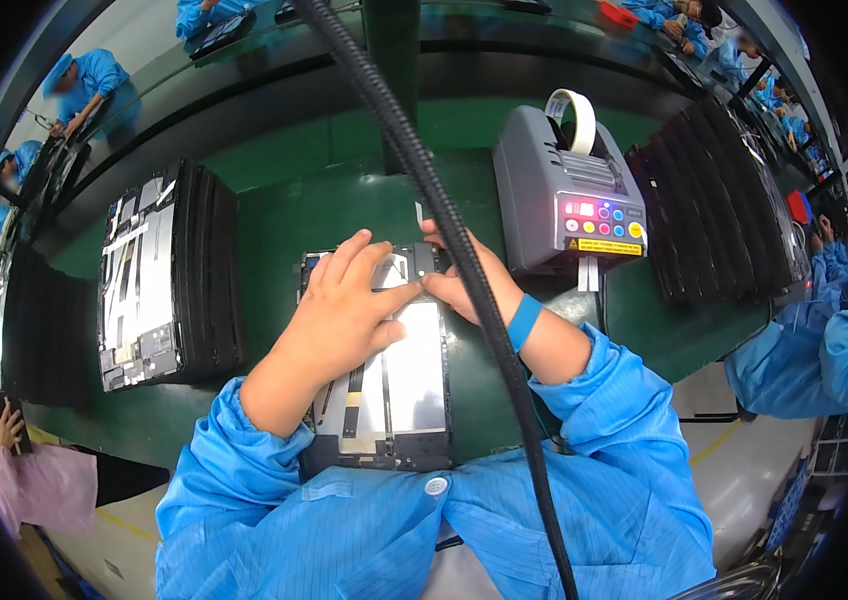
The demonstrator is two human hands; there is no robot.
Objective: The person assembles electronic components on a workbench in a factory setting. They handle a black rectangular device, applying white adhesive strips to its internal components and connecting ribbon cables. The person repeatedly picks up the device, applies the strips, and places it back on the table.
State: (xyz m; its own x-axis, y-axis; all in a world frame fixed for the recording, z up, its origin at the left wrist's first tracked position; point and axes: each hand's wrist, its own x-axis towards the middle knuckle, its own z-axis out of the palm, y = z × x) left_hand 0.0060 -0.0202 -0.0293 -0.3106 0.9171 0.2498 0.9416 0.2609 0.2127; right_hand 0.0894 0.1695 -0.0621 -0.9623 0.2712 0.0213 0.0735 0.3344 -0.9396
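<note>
Two hands on shiny rectangular panel

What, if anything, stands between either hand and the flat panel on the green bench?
Nothing visible: the left hand and right hand are at the far end of the panel. A black cable crosses the view over the right hand, seemingly in the foreground.

Rectangular silver-and-black panel on flat green table, between black-sided panel stack, left, and boxy grey tape dispenser, right.
</note>
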